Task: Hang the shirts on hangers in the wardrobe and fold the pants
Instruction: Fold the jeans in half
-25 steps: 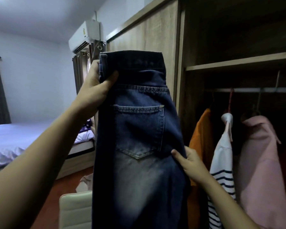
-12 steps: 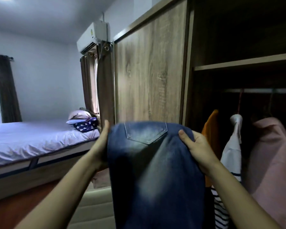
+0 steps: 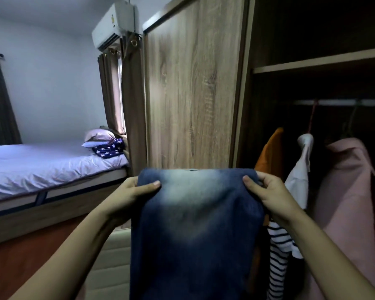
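holding the jeans (image 3: 195,224) up in front of the wardrobe (image 3: 193,94), doubled over along a top fold. pinching that fold at both corners: left hand (image 3: 128,195) on the left corner, thumb across the front and fingers tucked behind. right hand (image 3: 273,195) on the right corner, curled round the edge the same way. gripping level, hands well apart, sharing the load evenly with neither nearer. hanging straight down from the grip, long axis vertical, running out of view at the bottom. judging the next fold to depend on that drop: raising the hanging length toward the fold line, or laying it flat first. showing dark blue denim, heavy-looking, with a pale faded patch just under the fold. possibly a rivet at the top edge, too small to tell. just right of the denim: orange shirt (image 3: 271,154), striped shirt (image 3: 277,256) and pink shirt (image 3: 351,191), already up on the rail (image 3: 333,102).
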